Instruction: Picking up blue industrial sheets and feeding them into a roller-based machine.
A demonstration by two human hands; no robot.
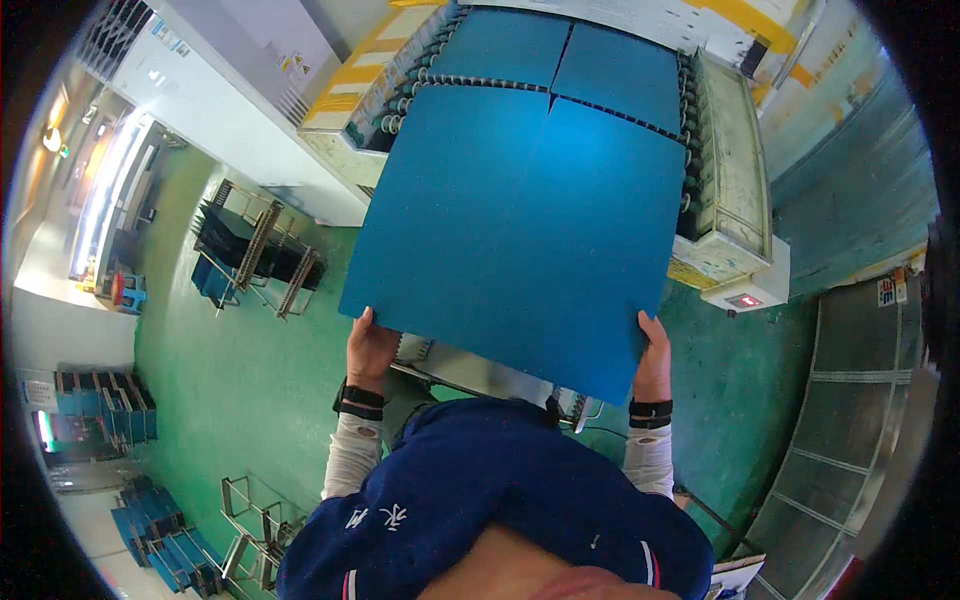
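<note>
A large flat blue panel area [520, 230] lies in front of me, its far part over the end of a roller conveyor [480, 84]. It looks like two sheets edge to edge or overlapping; a faint seam runs down its middle. My left hand [372, 352] grips the near left corner, thumb at the edge and the other fingers partly hidden underneath. At the near right edge, my right hand [653, 362] pinches the panel in the same way. Both wrists wear black bands. Two more blue panels [505, 48] [622, 80] lie farther back on the rollers.
Machine side walls [735, 170] flank the rollers, with a small display box [750, 285] at right. Left on the green floor stands a metal rack [260, 245] holding dark panels. More racks [105, 405] stand at far left, and a metal-framed partition [850, 420] at right.
</note>
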